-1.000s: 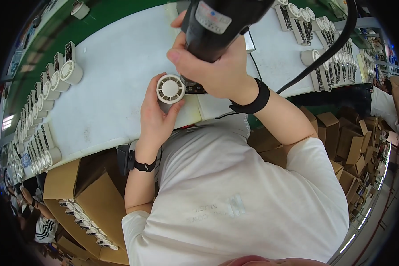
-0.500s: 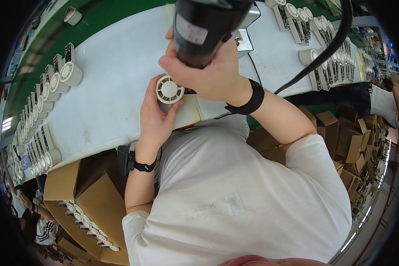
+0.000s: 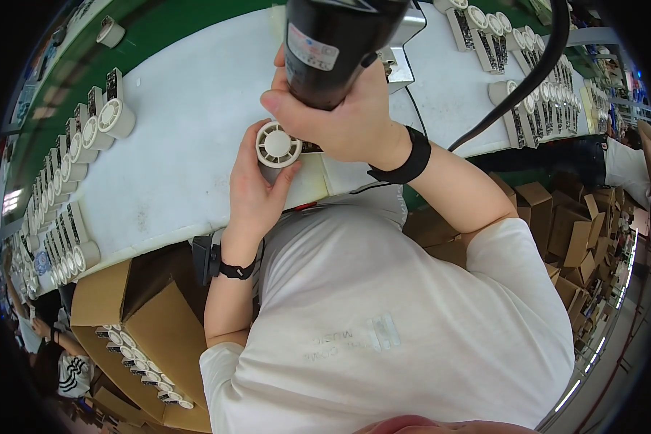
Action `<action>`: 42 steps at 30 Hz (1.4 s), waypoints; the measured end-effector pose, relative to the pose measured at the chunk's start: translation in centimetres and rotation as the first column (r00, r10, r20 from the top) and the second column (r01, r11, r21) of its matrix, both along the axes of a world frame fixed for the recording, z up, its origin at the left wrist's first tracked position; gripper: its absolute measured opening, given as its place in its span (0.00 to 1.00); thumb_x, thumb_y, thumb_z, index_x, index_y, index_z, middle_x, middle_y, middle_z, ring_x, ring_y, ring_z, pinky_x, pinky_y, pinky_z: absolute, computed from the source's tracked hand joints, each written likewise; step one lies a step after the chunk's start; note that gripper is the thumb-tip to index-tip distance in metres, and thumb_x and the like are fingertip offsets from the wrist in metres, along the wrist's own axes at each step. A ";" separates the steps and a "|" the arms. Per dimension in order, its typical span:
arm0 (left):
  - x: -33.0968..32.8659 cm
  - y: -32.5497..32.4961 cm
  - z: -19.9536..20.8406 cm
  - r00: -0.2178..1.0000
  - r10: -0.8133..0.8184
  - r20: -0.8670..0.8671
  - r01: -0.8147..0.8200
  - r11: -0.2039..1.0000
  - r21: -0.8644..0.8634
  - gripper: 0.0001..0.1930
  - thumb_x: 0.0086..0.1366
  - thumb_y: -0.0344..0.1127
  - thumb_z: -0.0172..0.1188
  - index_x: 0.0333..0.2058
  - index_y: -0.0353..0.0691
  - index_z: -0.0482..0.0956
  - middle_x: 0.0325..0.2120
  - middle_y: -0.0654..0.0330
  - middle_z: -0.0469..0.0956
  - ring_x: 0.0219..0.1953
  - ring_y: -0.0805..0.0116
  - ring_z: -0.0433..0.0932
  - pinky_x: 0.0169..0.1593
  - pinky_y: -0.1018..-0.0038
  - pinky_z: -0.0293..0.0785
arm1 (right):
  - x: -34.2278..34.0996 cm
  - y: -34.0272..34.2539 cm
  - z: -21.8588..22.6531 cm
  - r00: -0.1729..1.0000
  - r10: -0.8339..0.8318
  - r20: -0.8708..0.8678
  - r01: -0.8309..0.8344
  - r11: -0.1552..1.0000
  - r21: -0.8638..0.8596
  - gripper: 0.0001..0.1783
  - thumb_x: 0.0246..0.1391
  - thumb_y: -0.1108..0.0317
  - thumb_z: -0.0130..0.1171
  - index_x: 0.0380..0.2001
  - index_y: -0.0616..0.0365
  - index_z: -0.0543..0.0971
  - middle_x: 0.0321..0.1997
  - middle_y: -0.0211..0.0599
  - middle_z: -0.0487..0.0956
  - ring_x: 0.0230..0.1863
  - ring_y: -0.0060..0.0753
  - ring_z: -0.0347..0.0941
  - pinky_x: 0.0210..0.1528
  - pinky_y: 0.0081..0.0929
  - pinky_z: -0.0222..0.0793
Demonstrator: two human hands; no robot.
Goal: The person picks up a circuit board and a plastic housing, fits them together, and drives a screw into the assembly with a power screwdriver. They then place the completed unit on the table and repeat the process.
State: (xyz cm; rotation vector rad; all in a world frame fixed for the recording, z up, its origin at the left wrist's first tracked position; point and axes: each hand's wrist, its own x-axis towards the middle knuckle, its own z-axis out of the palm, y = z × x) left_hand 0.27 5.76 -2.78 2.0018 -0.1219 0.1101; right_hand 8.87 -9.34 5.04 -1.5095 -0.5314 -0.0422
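On the pale worktop (image 3: 173, 145), my left hand (image 3: 255, 189) is closed around a white round unit with a slotted cap (image 3: 278, 145), its thumb and fingers on either side. Part of a dark circuit board shows beside the cap, under my right hand. My right hand (image 3: 351, 123) grips a thick black corded power tool (image 3: 329, 58) just above and to the right of the unit. The tool's working end is hidden behind my hand, so I cannot tell whether it touches the unit.
Rows of similar white units stand at left (image 3: 113, 117) and far right (image 3: 505, 92). A metal fixture (image 3: 401, 61) sits behind the tool, whose black cable (image 3: 521, 94) arcs rightward. Below left, an open carton (image 3: 163, 318) holds more units. Cartons (image 3: 575, 239) pile up at right.
A lone white unit on the green strip at the upper left has shifted a little left and nearer. My hands, the held unit and the tool are almost unmoved.
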 end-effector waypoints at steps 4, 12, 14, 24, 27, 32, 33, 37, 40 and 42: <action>-0.1 0.0 -0.1 1.000 0.003 0.003 -0.003 1.000 0.003 0.33 0.59 0.28 0.67 0.61 0.35 0.62 0.49 0.48 0.76 0.51 0.53 0.78 0.53 0.65 0.74 | -0.1 0.1 0.2 0.997 0.012 0.073 -0.012 1.000 -0.003 0.18 0.47 0.80 0.66 0.42 0.67 0.75 0.25 0.28 0.79 0.24 0.16 0.74 0.27 0.17 0.72; 0.2 0.0 0.2 1.000 -0.008 -0.026 0.007 1.000 -0.010 0.33 0.60 0.28 0.66 0.61 0.35 0.62 0.49 0.48 0.76 0.51 0.54 0.78 0.53 0.66 0.73 | 0.9 0.0 -0.9 0.973 -0.009 0.230 0.004 1.000 0.019 0.13 0.48 0.79 0.65 0.38 0.65 0.77 0.24 0.27 0.79 0.24 0.16 0.73 0.28 0.18 0.72; 0.1 -0.1 0.3 1.000 -0.002 -0.005 0.002 1.000 -0.013 0.33 0.61 0.28 0.66 0.62 0.36 0.61 0.50 0.48 0.76 0.51 0.54 0.78 0.53 0.66 0.73 | 0.8 -0.1 -1.0 0.937 -0.023 0.349 0.019 1.000 0.014 0.12 0.48 0.79 0.65 0.37 0.64 0.77 0.24 0.27 0.78 0.24 0.16 0.73 0.29 0.19 0.72; -0.4 -0.1 -0.4 1.000 0.003 -0.014 -0.003 0.999 0.054 0.33 0.61 0.30 0.66 0.62 0.34 0.61 0.52 0.47 0.75 0.52 0.53 0.77 0.54 0.65 0.73 | -0.1 -0.9 0.8 0.993 0.015 0.115 -0.008 0.998 -0.063 0.17 0.46 0.70 0.68 0.40 0.60 0.76 0.26 0.29 0.79 0.27 0.19 0.75 0.32 0.22 0.72; -0.3 -0.2 -0.8 0.995 0.023 0.092 -0.031 0.996 0.087 0.33 0.60 0.29 0.67 0.61 0.34 0.61 0.52 0.48 0.75 0.53 0.53 0.77 0.55 0.65 0.73 | -0.3 -2.3 2.1 0.996 -0.023 0.092 0.019 0.999 0.047 0.16 0.52 0.75 0.64 0.44 0.61 0.73 0.26 0.30 0.79 0.26 0.19 0.74 0.30 0.23 0.72; -0.5 -1.0 -0.4 0.996 0.066 0.062 -0.070 0.996 0.063 0.35 0.57 0.28 0.70 0.61 0.34 0.63 0.51 0.48 0.75 0.53 0.55 0.77 0.55 0.66 0.73 | 0.1 -5.9 4.7 0.962 -0.273 0.014 0.262 0.937 0.231 0.16 0.52 0.78 0.62 0.44 0.63 0.71 0.25 0.30 0.76 0.23 0.19 0.72 0.28 0.19 0.69; -0.7 -1.2 -0.4 0.995 0.084 0.044 -0.087 0.994 0.065 0.35 0.56 0.28 0.71 0.60 0.34 0.64 0.51 0.48 0.75 0.53 0.55 0.77 0.55 0.66 0.73 | 0.0 -5.9 5.2 0.900 -0.437 0.002 0.417 0.861 0.290 0.19 0.55 0.80 0.56 0.49 0.66 0.65 0.24 0.34 0.74 0.22 0.24 0.71 0.28 0.21 0.69; -0.4 -1.7 -0.1 0.996 0.078 0.043 -0.081 0.995 0.056 0.36 0.55 0.28 0.72 0.60 0.34 0.64 0.51 0.49 0.75 0.52 0.56 0.77 0.55 0.67 0.74 | 1.1 -6.6 4.9 0.896 -0.438 0.066 0.404 0.869 0.285 0.20 0.54 0.81 0.59 0.49 0.66 0.66 0.25 0.33 0.75 0.23 0.23 0.72 0.28 0.20 0.69; -0.4 -1.6 -0.5 0.996 0.071 0.054 -0.073 0.997 0.041 0.36 0.55 0.29 0.72 0.60 0.34 0.65 0.51 0.49 0.75 0.52 0.57 0.77 0.55 0.67 0.74 | 1.2 -5.8 4.4 0.891 -0.453 0.039 0.431 0.868 0.246 0.20 0.53 0.82 0.61 0.48 0.66 0.67 0.25 0.32 0.75 0.23 0.22 0.72 0.28 0.20 0.70; -0.4 -1.6 -0.8 0.996 0.064 0.062 -0.066 0.998 0.021 0.35 0.55 0.28 0.72 0.60 0.34 0.65 0.51 0.49 0.75 0.52 0.57 0.78 0.55 0.67 0.74 | 1.3 -5.6 4.1 0.889 -0.457 0.024 0.441 0.869 0.227 0.20 0.52 0.82 0.61 0.47 0.65 0.68 0.25 0.32 0.75 0.23 0.22 0.73 0.28 0.20 0.70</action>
